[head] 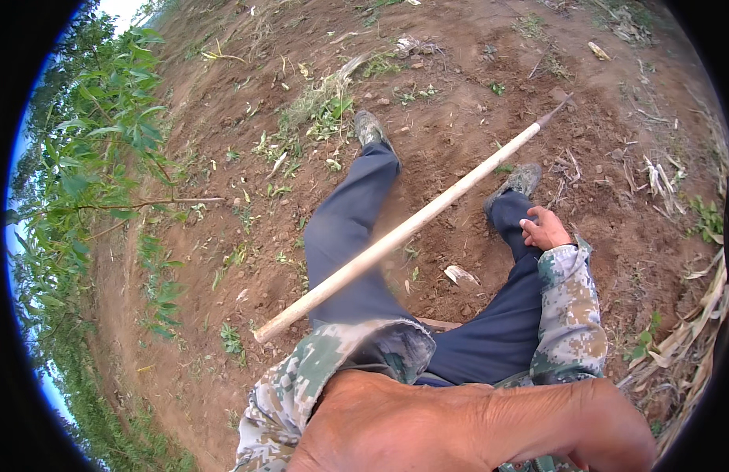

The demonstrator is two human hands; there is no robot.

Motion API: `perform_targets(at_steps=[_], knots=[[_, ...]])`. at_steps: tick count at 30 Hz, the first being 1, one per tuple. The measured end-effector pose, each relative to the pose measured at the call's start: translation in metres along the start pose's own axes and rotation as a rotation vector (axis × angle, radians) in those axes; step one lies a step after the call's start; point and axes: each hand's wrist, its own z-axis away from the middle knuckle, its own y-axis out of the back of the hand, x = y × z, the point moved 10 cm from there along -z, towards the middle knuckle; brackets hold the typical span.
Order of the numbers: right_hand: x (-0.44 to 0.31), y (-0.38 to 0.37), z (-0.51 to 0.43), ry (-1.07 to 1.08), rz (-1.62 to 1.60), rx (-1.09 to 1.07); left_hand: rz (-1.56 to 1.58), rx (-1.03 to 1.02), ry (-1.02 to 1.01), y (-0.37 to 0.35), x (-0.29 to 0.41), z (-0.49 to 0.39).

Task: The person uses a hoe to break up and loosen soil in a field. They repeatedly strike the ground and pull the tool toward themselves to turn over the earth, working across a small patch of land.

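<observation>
My left hand [435, 419] is raised close to the camera and fills the bottom of the view. Its thumb stretches to the right, while most of the other fingers are hidden. I cannot see whether it holds anything. My right hand [544, 229] is by my right knee with its fingers loosely bent and nothing in it. A long-handled hoe lies aslant before me, its pale wooden handle [411, 227] crossing over my left leg [350, 236]. The metal end [556, 109] points away beyond my right shoe [518, 180]. Neither hand visibly touches the handle.
Loose brown soil [223, 354] with weeds and dry scraps surrounds me. A pale husk [460, 275] lies between my legs. Leafy branches [105, 147] reach in from the left. Dry stalks [692, 342] lie at the right edge. A clump of pulled weeds [329, 112] is beyond my left shoe.
</observation>
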Motion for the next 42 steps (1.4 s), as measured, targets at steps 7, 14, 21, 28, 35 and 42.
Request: perform_targets(at_steps=[7,14,21,28,35,42], knots=[[0.001,0.0,-0.002,-0.004,0.002,-0.001,-0.009,0.007,0.0,0.002,-0.001,-0.001],[-0.006,0.001,0.003,0.006,0.006,0.01,-0.011,-0.002,0.001,-0.001,-0.002,0.001],[-0.01,0.001,0.007,0.006,0.009,0.001,0.002,-0.024,-0.017,0.002,0.004,0.004],[-0.009,0.002,0.006,0.001,0.039,-0.002,0.006,-0.036,-0.038,0.005,0.011,0.007],[-0.007,0.002,0.003,0.01,0.048,0.005,0.007,-0.023,-0.041,0.014,0.018,0.007],[-0.012,0.0,0.006,0.011,0.032,-0.018,0.009,0.045,-0.045,0.031,0.021,0.014]])
